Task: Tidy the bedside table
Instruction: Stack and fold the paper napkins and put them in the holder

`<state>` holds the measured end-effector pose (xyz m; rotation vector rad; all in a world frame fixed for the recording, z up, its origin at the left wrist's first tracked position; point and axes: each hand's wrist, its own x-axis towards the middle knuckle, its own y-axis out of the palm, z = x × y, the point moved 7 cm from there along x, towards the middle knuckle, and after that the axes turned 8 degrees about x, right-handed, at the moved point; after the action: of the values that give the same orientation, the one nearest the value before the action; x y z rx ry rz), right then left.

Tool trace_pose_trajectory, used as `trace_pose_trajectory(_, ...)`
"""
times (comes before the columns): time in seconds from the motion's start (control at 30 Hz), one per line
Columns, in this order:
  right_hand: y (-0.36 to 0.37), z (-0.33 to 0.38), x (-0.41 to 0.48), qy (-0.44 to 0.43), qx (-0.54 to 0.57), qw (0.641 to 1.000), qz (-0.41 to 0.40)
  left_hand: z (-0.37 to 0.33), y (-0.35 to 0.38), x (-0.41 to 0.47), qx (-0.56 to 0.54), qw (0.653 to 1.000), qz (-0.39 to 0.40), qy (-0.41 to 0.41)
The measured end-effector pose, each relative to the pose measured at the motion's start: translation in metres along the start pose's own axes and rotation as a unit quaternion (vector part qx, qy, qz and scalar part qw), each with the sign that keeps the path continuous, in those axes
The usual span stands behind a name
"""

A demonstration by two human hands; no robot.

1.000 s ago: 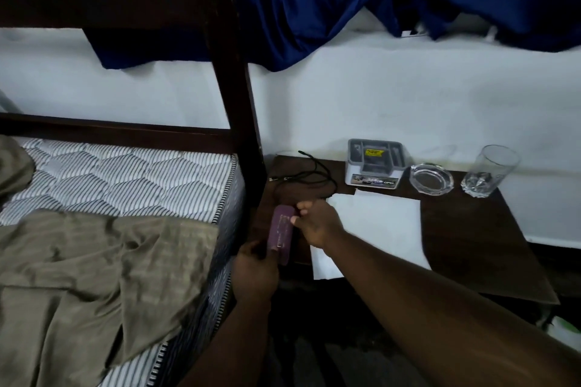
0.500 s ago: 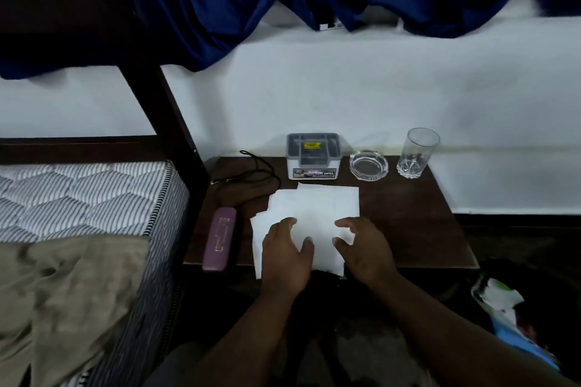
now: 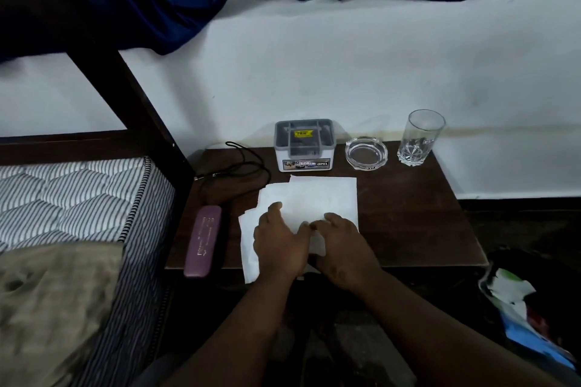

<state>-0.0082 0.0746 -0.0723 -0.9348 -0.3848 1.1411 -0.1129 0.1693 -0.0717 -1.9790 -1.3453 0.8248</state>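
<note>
A loose stack of white paper sheets (image 3: 317,198) is pressed flat against a dark brown wooden bedside table (image 3: 408,223) by two bare hands, the sheets fanned unevenly and their near corner carried past the table's front edge. The left hand (image 3: 279,245) is laid palm down on the sheets with fingers stretched forward, nothing pinched; the right hand (image 3: 342,248) is set just beside it, palm down, fingertips turned toward the left hand and touching it. At 9 o'clock from the papers a long purple hard case (image 3: 202,243) is seen lengthwise near the table's left edge, its near end overhanging the front edge. A coiled black cord (image 3: 248,166) is placed at 11 o'clock, a grey and white plastic box with a yellow label (image 3: 304,144) at 12 o'clock against the white wall (image 3: 345,72), and a round clear glass ashtray (image 3: 366,152) and an upright clear drinking glass (image 3: 419,138) at 1 and 2 o'clock along the back edge. Bare tabletop is left open at 3 o'clock, out to the right edge. A striped quilted mattress (image 3: 78,198) is pushed against the table at the left.
</note>
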Motion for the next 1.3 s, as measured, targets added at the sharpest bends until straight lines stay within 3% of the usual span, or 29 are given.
trace_pose_trajectory(0.2,-0.006,-0.006,0.006,0.009,0.022,0.998,-0.062,0.013,-0.023,0.015,0.084,0.996,-0.016,-0.029)
trace_pose_trajectory(0.33,-0.019,-0.014,0.019,0.038,0.133,0.982,-0.128,0.019,-0.023,0.015,0.129,0.992,0.009,-0.01)
trace_pose_trajectory(0.5,-0.021,-0.027,0.048,0.102,0.218,0.96,-0.141,0.021,-0.021,0.012,0.185,0.982,0.006,0.028)
trace_pose_trajectory(0.73,-0.009,-0.029,0.065,0.134,0.338,0.923,-0.124,0.021,-0.018,0.012,0.195,0.98,0.001,0.043)
trace_pose_trajectory(0.9,-0.018,-0.025,0.056,0.102,0.344,0.923,-0.14,0.02,-0.021,0.012,0.162,0.986,-0.004,0.034)
trace_pose_trajectory(1.13,-0.065,-0.047,0.053,0.138,0.477,0.84,-0.22,0.016,-0.031,0.011,0.088,0.994,-0.053,0.034)
trace_pose_trajectory(1.3,-0.061,-0.072,0.062,0.181,0.447,0.845,-0.231,0.008,-0.022,0.012,0.107,0.99,-0.043,0.084)
